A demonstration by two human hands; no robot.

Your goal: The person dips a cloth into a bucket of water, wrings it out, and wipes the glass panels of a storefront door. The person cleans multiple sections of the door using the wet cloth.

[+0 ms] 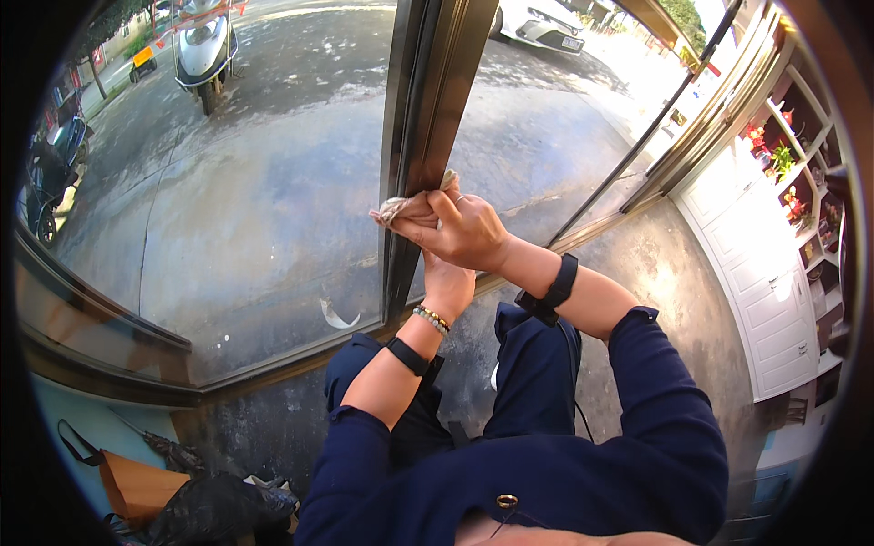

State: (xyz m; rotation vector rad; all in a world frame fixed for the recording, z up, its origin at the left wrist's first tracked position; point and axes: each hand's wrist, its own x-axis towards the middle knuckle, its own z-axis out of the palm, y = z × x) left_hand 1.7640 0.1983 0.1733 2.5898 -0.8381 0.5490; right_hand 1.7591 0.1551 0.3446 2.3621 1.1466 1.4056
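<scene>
A crumpled, light-coloured cloth [412, 209] lies against the dark metal upright of a glass door frame [437, 102]. My right hand [471, 228] grips it, fingers bent around the fabric, with a ring on one finger. Just below, my left hand [447, 283] is raised to the same upright, its fingers largely hidden behind the right hand, so its hold is unclear. Glass panes [273, 205] stand on both sides of the upright.
A brown bag [140, 484] and a black plastic bag [205, 512] sit at the lower left beside a folded umbrella [171, 450]. A white cabinet [758, 273] with shelves stands right. Through the glass show a scooter [203, 51] and a white car [543, 26].
</scene>
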